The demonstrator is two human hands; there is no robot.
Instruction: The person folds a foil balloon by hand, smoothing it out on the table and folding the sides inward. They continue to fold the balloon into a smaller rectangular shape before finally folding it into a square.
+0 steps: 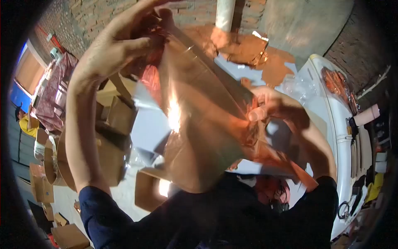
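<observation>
Bag: clear plastic, contents unclear | left hand fingers grip its top | right hand fingers clutch its side

left hand grips clear plastic bag top | right hand pinches its side | cardboard boxes beneath

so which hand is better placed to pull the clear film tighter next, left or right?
Probably the left hand: it pinches the top edge of the clear film high up, with room to lift. The right hand is buried low in the folds near the white table.
</observation>
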